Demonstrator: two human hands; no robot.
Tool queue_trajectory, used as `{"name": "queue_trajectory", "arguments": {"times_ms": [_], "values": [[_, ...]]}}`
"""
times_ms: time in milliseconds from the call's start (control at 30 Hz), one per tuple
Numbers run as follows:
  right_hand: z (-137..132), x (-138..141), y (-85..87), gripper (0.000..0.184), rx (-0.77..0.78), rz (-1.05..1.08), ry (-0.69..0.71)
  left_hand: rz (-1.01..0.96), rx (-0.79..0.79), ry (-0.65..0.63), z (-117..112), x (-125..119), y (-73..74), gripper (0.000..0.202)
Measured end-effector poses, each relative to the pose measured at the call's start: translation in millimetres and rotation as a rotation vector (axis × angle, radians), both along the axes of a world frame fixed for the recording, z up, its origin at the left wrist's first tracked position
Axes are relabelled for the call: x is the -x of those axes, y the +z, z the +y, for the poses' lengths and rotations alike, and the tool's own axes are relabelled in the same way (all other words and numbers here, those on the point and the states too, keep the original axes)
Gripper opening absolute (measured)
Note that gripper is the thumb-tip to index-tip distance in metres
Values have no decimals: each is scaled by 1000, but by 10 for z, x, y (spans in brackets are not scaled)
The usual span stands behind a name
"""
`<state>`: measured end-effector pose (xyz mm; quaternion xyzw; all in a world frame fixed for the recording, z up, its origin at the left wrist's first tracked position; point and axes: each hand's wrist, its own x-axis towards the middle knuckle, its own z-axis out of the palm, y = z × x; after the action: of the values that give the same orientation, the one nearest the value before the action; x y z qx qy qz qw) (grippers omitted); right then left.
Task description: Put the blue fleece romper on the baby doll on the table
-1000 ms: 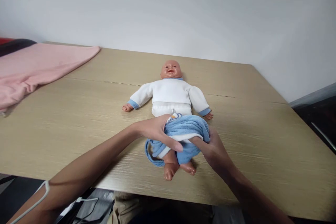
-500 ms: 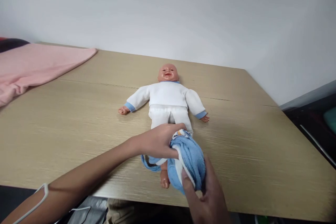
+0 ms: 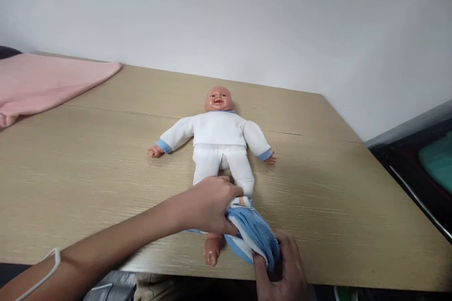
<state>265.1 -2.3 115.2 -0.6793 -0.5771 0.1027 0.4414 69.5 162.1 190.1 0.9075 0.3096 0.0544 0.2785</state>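
Note:
A baby doll (image 3: 219, 136) in a white top and white trousers lies on its back on the wooden table (image 3: 88, 174), head away from me. A bunched blue garment (image 3: 252, 235) sits low on its legs near the feet. My left hand (image 3: 208, 207) is closed on the garment's left side, over the doll's left shin. At the table's front edge my right hand (image 3: 282, 273) pinches the garment's right side, and it hides the doll's right foot. One bare foot (image 3: 212, 251) sticks out below the garment.
A pink blanket (image 3: 45, 82) lies at the table's far left corner. A white wall runs behind the table. To the right, beyond the table edge, is a dark surface with a teal object (image 3: 438, 160). A white cable (image 3: 49, 268) hangs at my left forearm.
The blue garment has slid from the doll's hips down to its lower legs, baring the white trousers. Both hands came toward me with it.

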Motion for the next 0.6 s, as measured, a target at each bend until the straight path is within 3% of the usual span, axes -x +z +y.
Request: {"name": "queue_trajectory", "arguments": {"times_ms": [67,200,367,467,600], "values": [[31,32,-8,19,-3,75,-21,-29,1,-3,-16,-2,15,38],[58,105,-26,34,161,325,-82,-25,-8,11,-18,7,12,39],[133,125,42,34,218,500,-65,9,11,93,-21,25,14,42],[177,90,25,30,203,586,-19,13,107,126,7,53,57,47],[211,47,-125,30,161,682,12,-108,341,121,83,100,111,55]]}}
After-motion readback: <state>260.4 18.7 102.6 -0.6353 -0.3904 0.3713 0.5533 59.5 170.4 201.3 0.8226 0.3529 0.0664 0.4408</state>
